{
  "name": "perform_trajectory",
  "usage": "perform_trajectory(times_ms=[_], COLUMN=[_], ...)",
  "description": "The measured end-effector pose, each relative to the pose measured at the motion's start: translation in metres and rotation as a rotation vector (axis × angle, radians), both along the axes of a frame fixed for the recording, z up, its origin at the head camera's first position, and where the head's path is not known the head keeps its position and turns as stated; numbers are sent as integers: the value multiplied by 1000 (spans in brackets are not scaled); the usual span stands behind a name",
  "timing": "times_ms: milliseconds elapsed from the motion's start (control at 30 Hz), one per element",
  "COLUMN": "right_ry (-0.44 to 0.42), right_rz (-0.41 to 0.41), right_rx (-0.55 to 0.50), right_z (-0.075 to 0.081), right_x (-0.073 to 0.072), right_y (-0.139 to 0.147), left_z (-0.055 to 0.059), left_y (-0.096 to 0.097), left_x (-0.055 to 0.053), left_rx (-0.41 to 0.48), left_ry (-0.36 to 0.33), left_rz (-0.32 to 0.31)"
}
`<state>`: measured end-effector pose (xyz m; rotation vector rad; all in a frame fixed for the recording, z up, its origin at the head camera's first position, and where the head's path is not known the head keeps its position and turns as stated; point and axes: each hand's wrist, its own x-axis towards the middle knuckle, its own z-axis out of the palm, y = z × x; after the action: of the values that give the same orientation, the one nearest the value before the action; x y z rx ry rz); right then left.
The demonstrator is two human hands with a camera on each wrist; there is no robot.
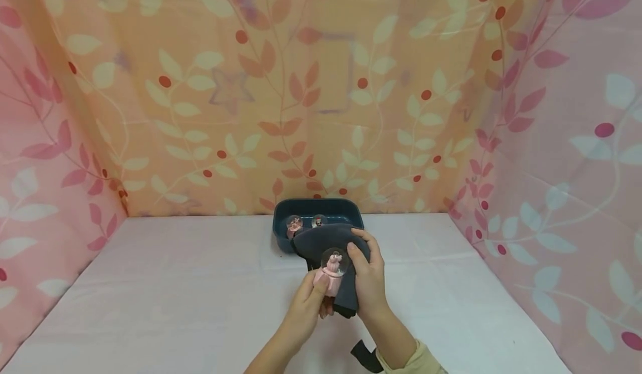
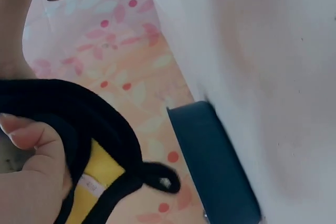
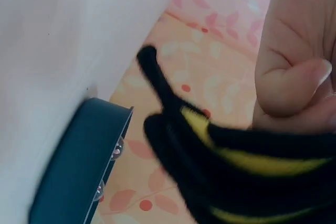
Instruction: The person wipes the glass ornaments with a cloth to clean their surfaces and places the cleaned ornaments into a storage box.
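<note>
My left hand (image 1: 301, 307) grips a small snow globe (image 1: 331, 282) by its pink base, with a pink figure under the clear dome. Behind and beside the globe, my right hand (image 1: 370, 276) holds a dark grey fabric piece (image 1: 321, 239), fingers over its upper right edge. The left wrist view shows its black edging (image 2: 113, 111), a yellow lining (image 2: 100, 174) with a white tag, and a hanging loop (image 2: 167, 179). In the right wrist view the fabric (image 3: 252, 177) hangs partly spread below my hand. The left fingertips behind the globe are mostly hidden.
A dark blue rectangular box (image 1: 282, 243) stands at the back of the white table (image 1: 190, 296). Inside it are two snow globes, one pink (image 1: 294, 227) and another (image 1: 319, 221). A black strap (image 1: 366, 357) lies by my right forearm. Patterned curtains (image 1: 301, 84) enclose the table.
</note>
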<state>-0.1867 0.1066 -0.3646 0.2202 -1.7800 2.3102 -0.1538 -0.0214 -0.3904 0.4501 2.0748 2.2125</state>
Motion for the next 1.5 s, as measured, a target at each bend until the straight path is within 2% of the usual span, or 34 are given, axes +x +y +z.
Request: perform_trajectory(times_ms=[133,200,300,367,400,467,533,600,700,767,833,900,1000,1067,1233,1333,1433,1500], right_ry=[-88,-125,-126,-73,-20,148,371,635,1004,1182,1287,1337,1352,1331,1124,992,878,774], right_rz=[90,101,39,-38,-81,-188,-279,-339,-334,-303,-278,-276,-296,-310,-260,-217,-161,-88], right_rx=[-18,-24,-52,-66,-61,1,98,207,359,441,497,519,485,439,326,292,239,173], right_z=[-3,-3,-2,-1,-1,-4,-9,-15,-21,-22,-20,-19,-20,-24,-32,-31,-29,-27], right_x=[-1,-2,-2,-2,-1,0,1,1,-5,-10,-15,-18,-20,-21,-17,-11,-6,-2], right_y=[1,4,8,10,10,8,5,2,-3,-4,-6,-8,-9,-10,-11,-12,-11,-10], left_z=[3,4,5,6,7,8,9,9,9,10,9,8,6,6,5,6,6,7], left_y=[-3,-5,-8,-10,-11,-13,-13,-13,-12,-12,-13,-13,-14,-14,-14,-14,-15,-16], left_x=[-1,-2,-2,-2,-2,-1,-1,0,2,3,4,4,4,4,4,5,7,8], left_rx=[3,49,158,216,238,277,295,305,298,289,284,284,280,279,311,340,367,386], left_ry=[13,-30,-130,-189,-210,-248,-269,-288,-276,-255,-223,-195,-173,-165,-193,-223,-251,-264], left_rz=[-16,-39,-79,-102,-108,-116,-131,-150,-170,-172,-172,-176,-202,-219,-245,-258,-286,-315])
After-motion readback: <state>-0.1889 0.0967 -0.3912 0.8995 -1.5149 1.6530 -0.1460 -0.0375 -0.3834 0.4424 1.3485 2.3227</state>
